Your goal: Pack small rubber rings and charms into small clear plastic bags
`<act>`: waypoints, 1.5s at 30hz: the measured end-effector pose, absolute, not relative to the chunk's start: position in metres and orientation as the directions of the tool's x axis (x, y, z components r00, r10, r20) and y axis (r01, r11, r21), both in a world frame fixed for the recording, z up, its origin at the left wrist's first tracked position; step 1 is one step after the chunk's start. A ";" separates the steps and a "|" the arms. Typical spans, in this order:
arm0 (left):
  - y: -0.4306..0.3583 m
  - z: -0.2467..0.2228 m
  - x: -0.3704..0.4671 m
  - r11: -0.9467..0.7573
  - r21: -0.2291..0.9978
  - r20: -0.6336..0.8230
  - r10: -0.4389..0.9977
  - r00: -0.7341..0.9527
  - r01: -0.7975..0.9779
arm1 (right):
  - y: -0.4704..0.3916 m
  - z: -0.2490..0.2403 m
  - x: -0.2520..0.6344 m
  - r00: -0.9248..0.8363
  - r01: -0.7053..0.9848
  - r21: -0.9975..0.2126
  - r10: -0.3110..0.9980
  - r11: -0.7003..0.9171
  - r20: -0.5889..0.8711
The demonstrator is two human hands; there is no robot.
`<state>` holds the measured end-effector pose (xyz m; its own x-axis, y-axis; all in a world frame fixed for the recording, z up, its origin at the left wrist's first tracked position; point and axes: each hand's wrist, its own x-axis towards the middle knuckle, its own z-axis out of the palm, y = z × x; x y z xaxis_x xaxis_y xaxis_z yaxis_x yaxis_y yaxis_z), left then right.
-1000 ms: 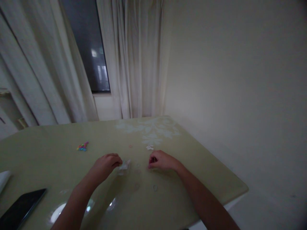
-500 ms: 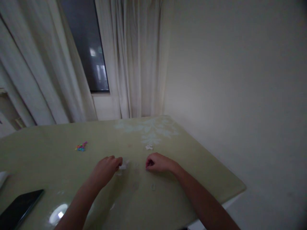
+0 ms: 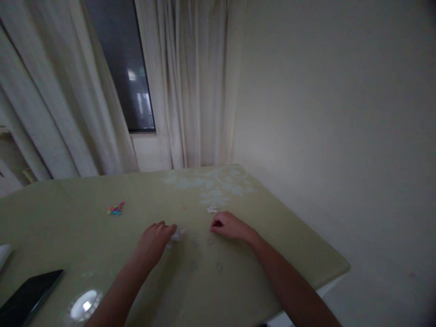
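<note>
My left hand (image 3: pixel 157 240) is closed over the table, thumb and fingers together on a crumpled, see-through whitish piece (image 3: pixel 178 235) that looks like thin plastic. To its right, my right hand (image 3: pixel 227 225) is curled with fingertips pinched close above the tabletop; whatever may be between them is too small to make out. Just beyond the right hand lie small white pieces (image 3: pixel 212 210). Several small clear rings lie between and below the hands, among them one ring (image 3: pixel 210 241) under the right fingertips and another ring (image 3: pixel 218 266) nearer me.
A small heap of bright coloured pieces (image 3: pixel 116 209) lies farther left on the greenish table (image 3: pixel 259 281). At the lower left are a dark flat device (image 3: pixel 30 293) and a round, shiny clear object (image 3: pixel 84 305). A wall (image 3: pixel 323 136) borders the table's right side.
My right hand has moved slightly away from me and to the right, and a clear ring now shows below its fingertips. My left hand has shifted a little right with the whitish piece.
</note>
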<state>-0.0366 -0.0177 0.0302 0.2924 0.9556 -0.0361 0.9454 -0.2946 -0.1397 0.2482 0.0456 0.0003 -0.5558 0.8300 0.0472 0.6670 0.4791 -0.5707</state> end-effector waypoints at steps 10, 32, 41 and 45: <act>-0.014 0.028 -0.036 -0.336 -0.095 0.003 0.941 0.338 0.937 | 0.052 -0.004 0.250 -0.626 0.600 -0.612 0.779 0.516 0.043; -0.007 0.013 -0.031 -0.475 0.230 0.225 0.875 0.428 0.849 | 0.037 -0.004 0.234 -0.654 0.645 -0.543 0.756 0.538 -0.030; -0.016 -0.010 0.009 -0.554 -0.017 0.097 0.828 0.553 0.832 | 0.027 -0.001 0.230 -0.642 0.706 -0.444 0.763 0.552 -0.071; -0.014 -0.008 0.007 -0.559 0.008 0.058 0.828 0.557 0.829 | 0.029 -0.002 0.231 -0.662 0.682 -0.434 0.749 0.589 -0.026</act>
<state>0.0073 -0.0143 -0.0084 0.5574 0.8282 0.0576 0.8293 -0.5587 0.0078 0.2306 0.0293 -0.0019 -0.6625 0.7486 -0.0264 0.6823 0.5885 -0.4338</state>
